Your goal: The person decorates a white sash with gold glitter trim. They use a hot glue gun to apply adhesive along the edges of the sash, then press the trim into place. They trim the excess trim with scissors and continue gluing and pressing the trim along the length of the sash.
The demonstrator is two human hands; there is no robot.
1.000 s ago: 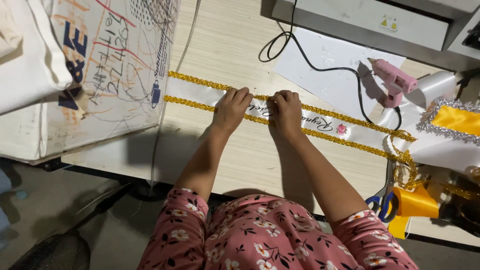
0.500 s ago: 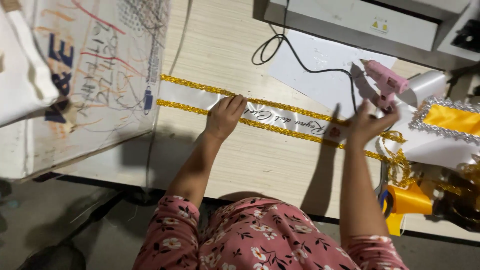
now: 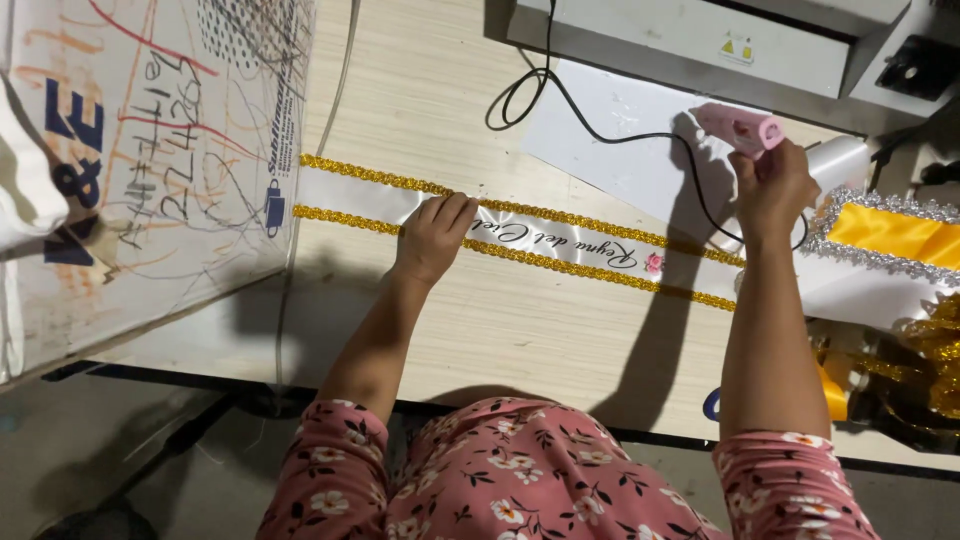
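White satin sash with gold glitter trim (image 3: 560, 240) runs left–right; left hand (image 3: 432, 238) flat on it, right hand (image 3: 772, 190) gripping pink glue gun (image 3: 740, 128) beyond its right end.

A sash (image 3: 560, 240) is lying slantwise across the table (image 3: 430, 110), running from the board (image 3: 140, 170) at the left toward a second sash (image 3: 890, 235) at the right. The left hand (image 3: 432, 235) is resting flat on it. The right hand (image 3: 770, 190) is hovering over its right part, gripping a glue gun (image 3: 740, 128) (its cord (image 3: 590, 115) is trailing back over a paper sheet (image 3: 610, 140)). A machine (image 3: 720, 45) is standing behind.
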